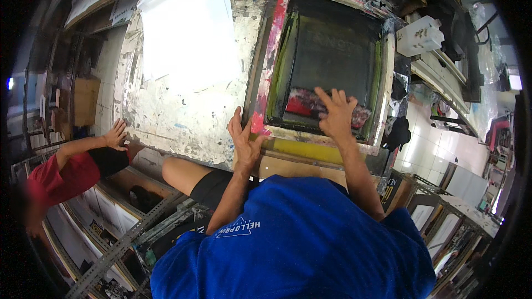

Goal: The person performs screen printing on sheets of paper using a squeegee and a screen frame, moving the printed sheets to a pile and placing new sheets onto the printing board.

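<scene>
A screen printing frame [387, 86] with paint-stained wooden sides lies on the worktable, its dark mesh [335, 41] facing up. My right hand [337, 116] is on a squeegee [300, 103] smeared with red, white and dark ink, which lies across the near end of the mesh. The fingers of that hand are spread along the squeegee, and its lower edge is hidden. At the frame's near left corner rests my left hand [247, 143], fingers apart, the thumb towards the pink-stained wood.
White paper sheets [185, 33] are stacked on the stained worktable [183, 116] left of the frame. A person in red [69, 163] at the left has one hand on the table edge. A translucent plastic container [420, 36] stands right of the frame. Metal shelving [119, 249] runs along the lower left.
</scene>
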A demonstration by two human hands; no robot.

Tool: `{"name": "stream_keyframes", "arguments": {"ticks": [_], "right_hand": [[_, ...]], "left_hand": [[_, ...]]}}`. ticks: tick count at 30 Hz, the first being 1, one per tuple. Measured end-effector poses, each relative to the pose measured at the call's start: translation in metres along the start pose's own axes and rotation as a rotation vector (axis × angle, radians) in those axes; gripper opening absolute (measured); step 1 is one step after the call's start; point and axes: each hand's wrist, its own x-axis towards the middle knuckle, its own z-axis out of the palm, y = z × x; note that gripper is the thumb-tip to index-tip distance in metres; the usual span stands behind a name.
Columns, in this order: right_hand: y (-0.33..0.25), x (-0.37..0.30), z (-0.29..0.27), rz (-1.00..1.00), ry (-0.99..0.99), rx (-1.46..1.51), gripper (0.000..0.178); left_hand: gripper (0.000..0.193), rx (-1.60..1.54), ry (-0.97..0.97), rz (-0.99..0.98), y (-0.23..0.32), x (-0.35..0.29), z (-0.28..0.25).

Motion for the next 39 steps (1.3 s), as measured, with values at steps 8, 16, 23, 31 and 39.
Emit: {"name": "stream_keyframes", "arguments": {"ticks": [8, 16, 23, 31, 39], "right_hand": [[0.074, 0.133, 0.01, -0.104, 0.268, -0.086, 0.081], [0.123, 0.245, 0.007, -0.164, 0.365, -0.168, 0.085], [0.147, 0.309, -0.021, -0.202, 0.288, -0.104, 0.068], [0.138, 0.299, -0.043, -0.104, 0.247, 0.195, 0.064], [0.093, 0.189, -0.09, 0.176, 0.142, 0.691, 0.072]], "left_hand": [[0.072, -0.009, -0.003, 0.006, 0.004, 0.003, -0.004], [0.072, -0.017, -0.034, -0.054, -0.001, -0.002, -0.002], [0.075, -0.053, -0.012, -0.016, -0.007, -0.004, -0.001], [0.073, -0.07, -0.02, 0.002, 0.002, -0.001, -0.005], [0.074, -0.288, 0.042, -0.066, 0.008, -0.006, -0.002]]}}
